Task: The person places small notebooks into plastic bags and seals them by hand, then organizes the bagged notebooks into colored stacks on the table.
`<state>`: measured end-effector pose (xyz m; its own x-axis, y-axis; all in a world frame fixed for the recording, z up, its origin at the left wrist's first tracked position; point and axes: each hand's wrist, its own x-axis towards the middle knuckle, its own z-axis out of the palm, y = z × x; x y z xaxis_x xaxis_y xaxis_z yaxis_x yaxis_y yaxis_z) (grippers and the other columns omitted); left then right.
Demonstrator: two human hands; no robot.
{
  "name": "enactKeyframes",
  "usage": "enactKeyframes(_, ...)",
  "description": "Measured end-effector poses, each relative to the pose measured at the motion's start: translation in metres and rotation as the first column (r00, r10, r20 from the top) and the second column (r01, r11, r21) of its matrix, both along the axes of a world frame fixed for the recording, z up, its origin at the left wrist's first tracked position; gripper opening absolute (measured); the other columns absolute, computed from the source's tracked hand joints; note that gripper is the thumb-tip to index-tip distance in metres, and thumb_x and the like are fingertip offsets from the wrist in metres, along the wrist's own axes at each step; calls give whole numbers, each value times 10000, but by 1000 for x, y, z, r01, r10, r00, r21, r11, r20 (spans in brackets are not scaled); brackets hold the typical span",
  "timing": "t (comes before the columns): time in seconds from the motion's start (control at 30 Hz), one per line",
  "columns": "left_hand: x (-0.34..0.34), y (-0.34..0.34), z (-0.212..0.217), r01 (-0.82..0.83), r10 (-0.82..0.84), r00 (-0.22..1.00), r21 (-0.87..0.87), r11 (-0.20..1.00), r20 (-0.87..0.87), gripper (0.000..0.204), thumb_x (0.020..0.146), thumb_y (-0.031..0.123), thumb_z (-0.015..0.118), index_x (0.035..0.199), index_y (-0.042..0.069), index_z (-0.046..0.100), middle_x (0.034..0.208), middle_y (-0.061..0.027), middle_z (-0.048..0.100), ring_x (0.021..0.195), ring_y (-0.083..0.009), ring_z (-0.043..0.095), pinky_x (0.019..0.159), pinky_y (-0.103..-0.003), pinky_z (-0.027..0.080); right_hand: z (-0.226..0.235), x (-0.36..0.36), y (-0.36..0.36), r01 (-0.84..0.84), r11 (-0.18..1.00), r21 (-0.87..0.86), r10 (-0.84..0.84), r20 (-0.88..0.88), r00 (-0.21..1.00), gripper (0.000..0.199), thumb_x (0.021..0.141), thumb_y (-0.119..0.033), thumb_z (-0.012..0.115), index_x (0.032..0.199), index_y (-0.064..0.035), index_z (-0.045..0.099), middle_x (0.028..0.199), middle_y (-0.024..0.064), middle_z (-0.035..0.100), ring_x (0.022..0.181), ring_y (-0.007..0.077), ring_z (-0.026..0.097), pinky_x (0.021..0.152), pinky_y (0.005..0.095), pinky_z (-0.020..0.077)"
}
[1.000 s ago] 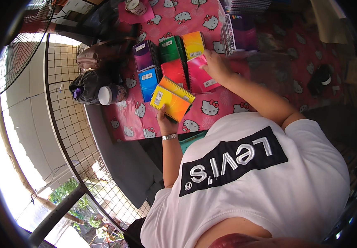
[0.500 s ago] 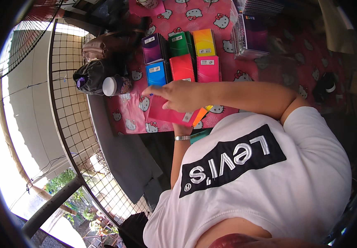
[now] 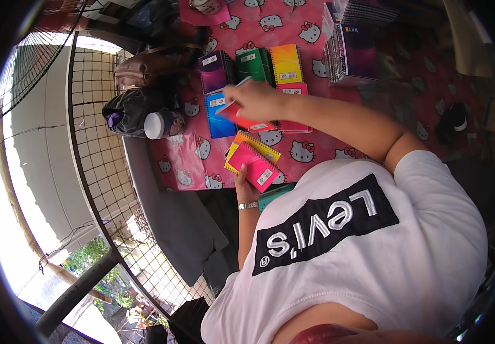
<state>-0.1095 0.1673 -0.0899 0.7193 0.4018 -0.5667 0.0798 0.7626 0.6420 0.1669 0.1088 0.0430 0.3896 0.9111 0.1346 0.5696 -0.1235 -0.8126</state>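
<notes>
My left hand [image 3: 243, 186], with a metal watch on its wrist, grips a pink spiral notebook [image 3: 253, 165] fanned over a yellow notebook [image 3: 271, 150] near the table's front edge. Farther up, my right hand [image 3: 257, 100] pinches a red notebook [image 3: 252, 122], which is tilted and slightly blurred. Around it are small stacks in two rows: purple notebooks [image 3: 213, 71], green notebooks [image 3: 250, 62] and yellow notebooks [image 3: 286, 60] behind, blue notebooks [image 3: 220, 125] and pink notebooks [image 3: 298, 125] in front. My right hand hides part of the middle front place.
Taller piles of purple notebooks [image 3: 357, 51] stand at the back right. On the left are a white-lidded jar [image 3: 155, 125], a dark bag [image 3: 127, 106] and a brown bag [image 3: 135, 70]. A patterned pink cloth [image 3: 302, 151] covers the table, beside a wire mesh [image 3: 95, 114].
My right hand has moved from above the pink notebook in my left hand to the red notebook, now lifted at a tilt. The fanned pink and yellow notebooks show more fully.
</notes>
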Motion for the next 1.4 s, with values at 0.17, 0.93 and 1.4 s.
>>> enactKeyframes(0.17,3,2,5,-53,51,998,-80,995,-24,628,848,455,626,1282,43,435,1149,-165,604,1027,-329,623,805,-504,557,46,-42,36,-152,962,-227,219,307,926,236,745,-83,598,965,-4,567,871,211,666,870,367,667,738,484,527)
enactKeyframes(0.93,-13,-10,8,-117,115,993,-99,988,-26,628,849,434,629,1291,31,436,1186,-160,598,1059,-312,612,914,-493,504,90,7,-33,82,997,3,-52,-754,655,362,827,-62,595,1171,44,551,992,100,640,868,152,643,748,296,543)
enactKeyframes(1.4,-8,-8,4,-125,122,991,-53,991,-63,578,844,414,649,1265,59,471,1153,-122,612,1029,-272,626,896,-444,518,31,19,28,-156,948,-279,215,195,957,358,726,-82,558,1068,-92,663,1004,194,657,955,348,629,821,412,510)
